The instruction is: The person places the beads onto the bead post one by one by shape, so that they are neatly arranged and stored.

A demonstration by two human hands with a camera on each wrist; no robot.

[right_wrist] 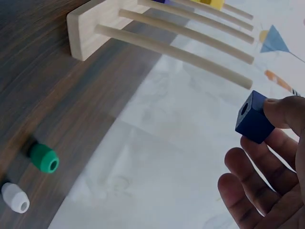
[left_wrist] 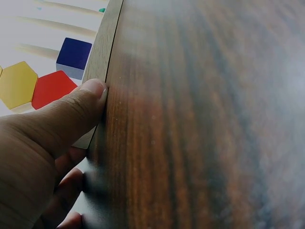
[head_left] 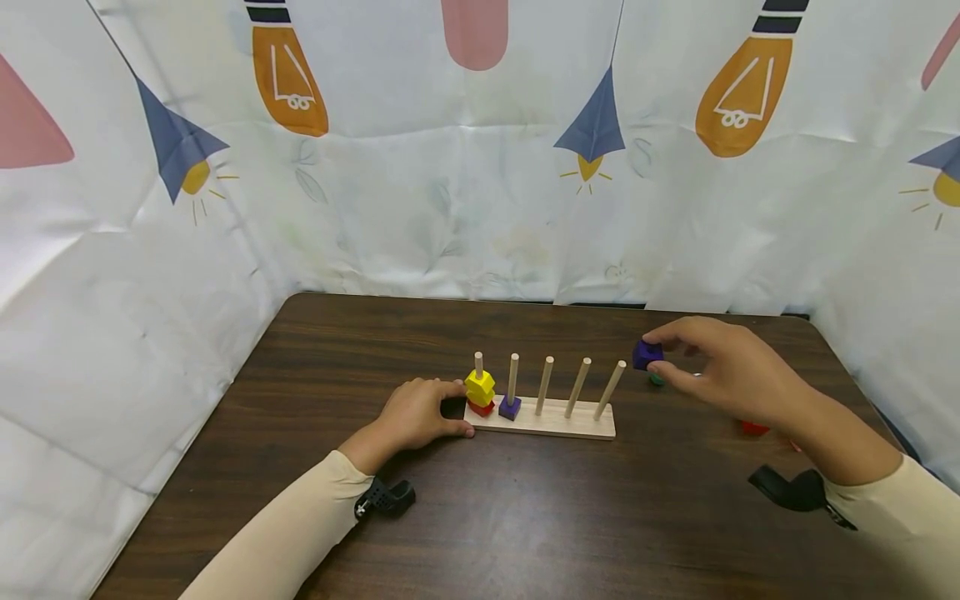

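A wooden peg base (head_left: 558,425) with five pegs stands mid-table. Yellow pieces (head_left: 480,387) over a red one sit on the first peg, and a purple cube (head_left: 510,407) sits on the second. My left hand (head_left: 456,408) grips the base's left end, with the thumb (left_wrist: 81,107) pressed to its edge (left_wrist: 102,52). My right hand (head_left: 663,358) pinches a blue-purple cube (head_left: 645,355) in the air to the right of the last peg. In the right wrist view the holed cube (right_wrist: 255,118) hangs off the tips of the bare pegs (right_wrist: 190,55).
A green bead (right_wrist: 44,159) and a white bead (right_wrist: 15,197) lie on the table under my right hand. A red piece (head_left: 753,428) lies by my right wrist. Patterned cloth walls (head_left: 480,208) close in the table on three sides.
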